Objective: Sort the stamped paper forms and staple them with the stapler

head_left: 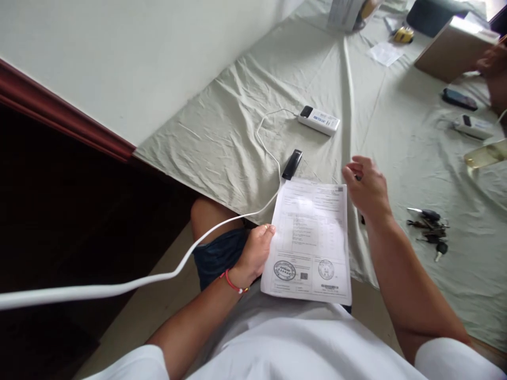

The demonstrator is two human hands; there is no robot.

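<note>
My left hand (259,245), with a red cord bracelet at its wrist, pinches the left edge of a printed paper sheet (304,232). The sheet bears two round stamps and small printed codes, and its lower end hangs past the table edge over my lap. My right hand (368,187) hovers near the sheet's top right corner, fingers curled in. A dark bit shows at its fingers, too small to name. Just beyond the sheet's top edge lies a narrow black object (292,164). A white power bank (319,121) rests farther back, with a white cable (222,224) plugged in.
A pale green cloth (233,137) covers the table. Keys (431,229) lie right of my forearm. Farther right are a phone (459,98), a second white device (474,126), a brown box (455,50) and another person's hand (493,60). A yellow tape measure (403,35) sits at the back.
</note>
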